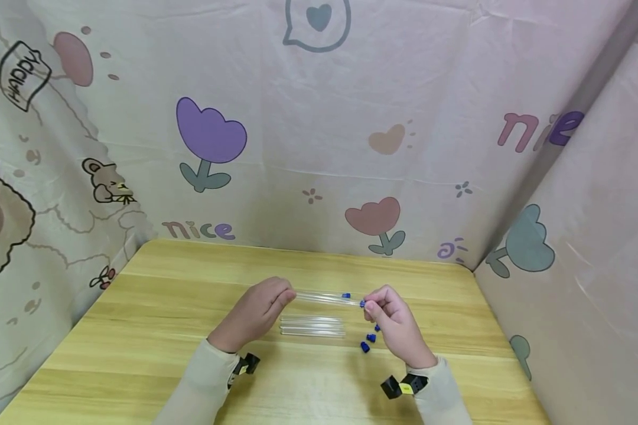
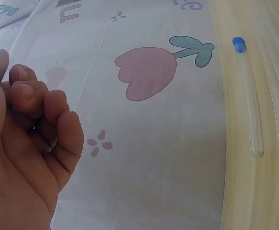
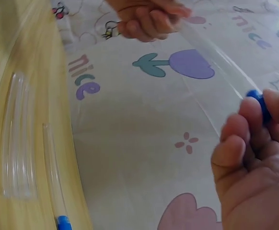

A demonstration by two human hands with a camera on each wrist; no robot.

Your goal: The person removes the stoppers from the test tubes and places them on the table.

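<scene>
A clear test tube [image 3: 221,60] is held up over the table between both hands. My left hand [image 1: 259,310] grips its left end, the fingers curled. At the other end, my right hand [image 1: 397,324] pinches a blue cap [image 3: 254,96] between thumb and index finger, at the tube's mouth. How far the cap sits in is hidden by the fingers. Behind lies one tube [image 2: 252,105] with a blue cap [image 2: 238,44] on it. Several uncapped tubes [image 1: 312,326] lie side by side nearer the front. Loose blue caps [image 1: 371,337] lie by my right hand.
The wooden table [image 1: 138,330] ends at a printed cloth [image 1: 298,147] hung behind it and along both sides. Small black cameras [image 1: 399,386] are strapped to both wrists.
</scene>
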